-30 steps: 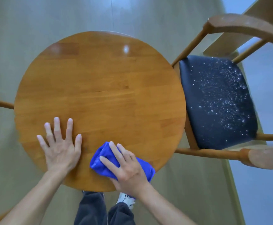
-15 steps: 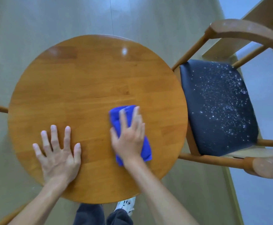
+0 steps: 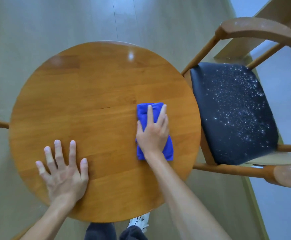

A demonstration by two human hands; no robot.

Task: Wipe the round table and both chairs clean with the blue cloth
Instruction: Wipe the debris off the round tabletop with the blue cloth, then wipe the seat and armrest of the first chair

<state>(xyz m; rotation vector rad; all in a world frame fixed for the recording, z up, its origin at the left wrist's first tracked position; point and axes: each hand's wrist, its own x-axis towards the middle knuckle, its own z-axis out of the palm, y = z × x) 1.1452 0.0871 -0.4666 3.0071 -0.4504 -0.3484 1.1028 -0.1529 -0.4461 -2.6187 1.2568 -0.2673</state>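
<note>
Right hand (image 3: 152,134) presses the blue cloth (image 3: 154,149) flat under straight fingers (image 3: 150,115) on the round counter (image 3: 89,101); left hand (image 3: 64,174) rests spread, holding nothing.

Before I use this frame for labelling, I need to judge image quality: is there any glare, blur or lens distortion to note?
Head view: a small bright glare spot sits on the round table near its far edge; wide-angle distortion bends the chair and the floor lines; edges of the frame look soft, while the right hand on the blue cloth and the left hand are reasonably sharp.
</note>
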